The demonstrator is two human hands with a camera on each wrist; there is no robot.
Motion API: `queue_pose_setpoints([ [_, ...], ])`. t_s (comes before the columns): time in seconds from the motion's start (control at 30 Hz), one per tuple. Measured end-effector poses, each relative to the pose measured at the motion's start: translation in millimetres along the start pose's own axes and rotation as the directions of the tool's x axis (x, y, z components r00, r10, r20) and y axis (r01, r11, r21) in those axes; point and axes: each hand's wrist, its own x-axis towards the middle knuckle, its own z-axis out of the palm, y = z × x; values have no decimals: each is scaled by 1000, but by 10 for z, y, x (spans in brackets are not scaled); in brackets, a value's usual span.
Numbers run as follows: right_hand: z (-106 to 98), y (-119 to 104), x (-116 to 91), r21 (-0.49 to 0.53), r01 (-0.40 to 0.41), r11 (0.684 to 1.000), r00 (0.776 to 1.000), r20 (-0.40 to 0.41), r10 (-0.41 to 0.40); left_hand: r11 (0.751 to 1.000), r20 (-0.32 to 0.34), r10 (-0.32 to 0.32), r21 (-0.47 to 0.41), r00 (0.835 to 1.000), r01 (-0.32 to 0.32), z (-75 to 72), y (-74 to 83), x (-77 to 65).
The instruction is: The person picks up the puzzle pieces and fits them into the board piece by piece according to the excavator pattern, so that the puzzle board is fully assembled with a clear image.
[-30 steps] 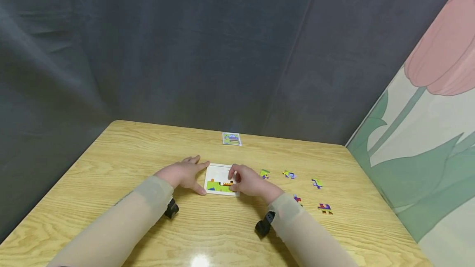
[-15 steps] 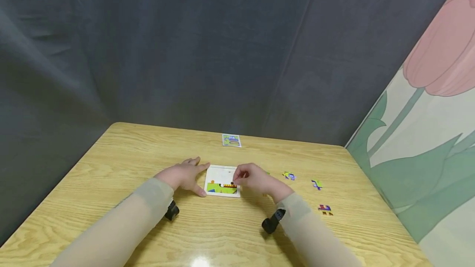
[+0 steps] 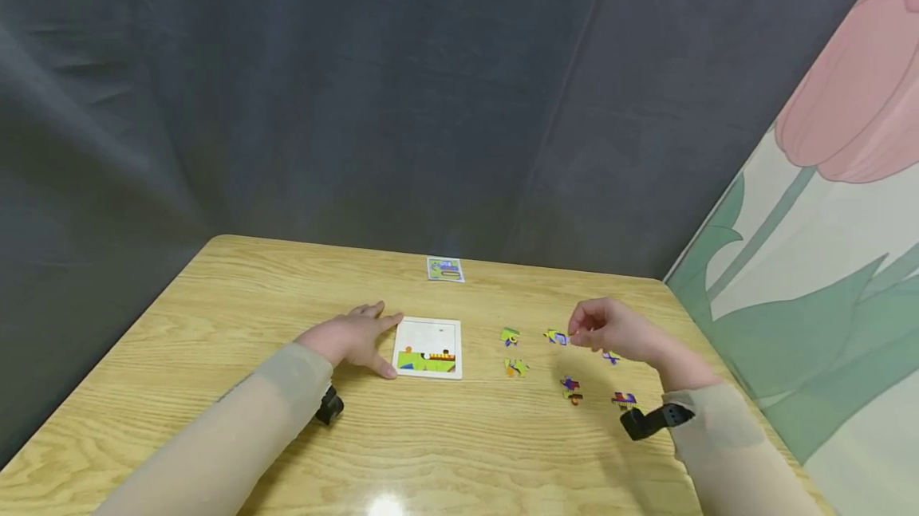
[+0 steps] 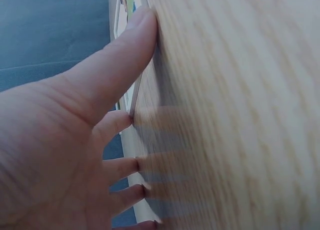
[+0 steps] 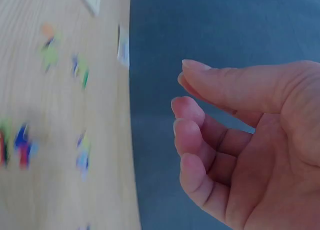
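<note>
A white-framed puzzle board [image 3: 428,332] lies on the table, its lower strip filled with green, red and orange pieces. My left hand [image 3: 353,340] rests at the board's left side, fingers spread, thumb at the near corner and index finger at the far one. In the left wrist view the thumb [image 4: 120,57] lies along the board's edge. Over the right side hovers my right hand [image 3: 613,331], fingers loosely bent with nothing between them in the right wrist view. Just left of its fingertips is a yellow-and-blue puzzle piece [image 3: 556,336]; another piece [image 3: 610,356] is partly hidden beneath the hand.
Between board and right hand lie a green piece with a yellow ring [image 3: 510,336] and a green-and-orange piece [image 3: 516,368]. Closer to me are red-and-blue pieces [image 3: 624,399]. A small picture card [image 3: 445,269] sits near the back edge, before a dark curtain [image 3: 402,101].
My right hand has moved from the board out to the right, above the loose pieces, uncovering the board and the pieces beside it. The left hand has stayed at the board's edge.
</note>
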Motion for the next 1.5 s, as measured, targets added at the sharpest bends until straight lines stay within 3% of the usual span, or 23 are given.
queue_pose_setpoints([
  [0.1,31,158,-102,2,-35,999,999,-13,35,1000,0,1,3,1000,-1,-6,-23,6],
  [0.2,206,289,-82,-28,-39,999,999,-32,38,1000,1,0,9,1000,0,-15,-48,17],
  [0.33,512,358,86,-60,-25,998,999,-38,23,1000,-1,-7,8,1000,7,-34,-73,16],
  [0.53,825,322,350,-104,-88,991,994,-81,80,1000,1,-9,-1,1000,9,-31,-74,-2],
  [0.73,966,287,489,-127,-137,982,986,-111,123,1000,3,-16,0,1000,16,-29,-48,-43],
  [0.93,980,231,543,-124,-166,978,982,-111,153,1000,-3,-18,0,1000,18,-26,-35,-48],
  [1.03,963,188,577,-62,-131,989,988,-90,125,1000,-3,-24,-1,1000,24,-19,-30,-46],
  [1.13,938,135,650,75,-69,995,996,-55,73,1000,-3,-20,-1,1000,20,-20,-28,-43],
  [1.3,952,-88,881,292,-32,956,998,-35,44,1000,-7,-2,14,1000,2,-47,-22,-44],
  [1.5,1172,-311,1223,361,-24,932,998,-39,41,1000,-4,6,11,1000,-6,-38,-13,-58],
])
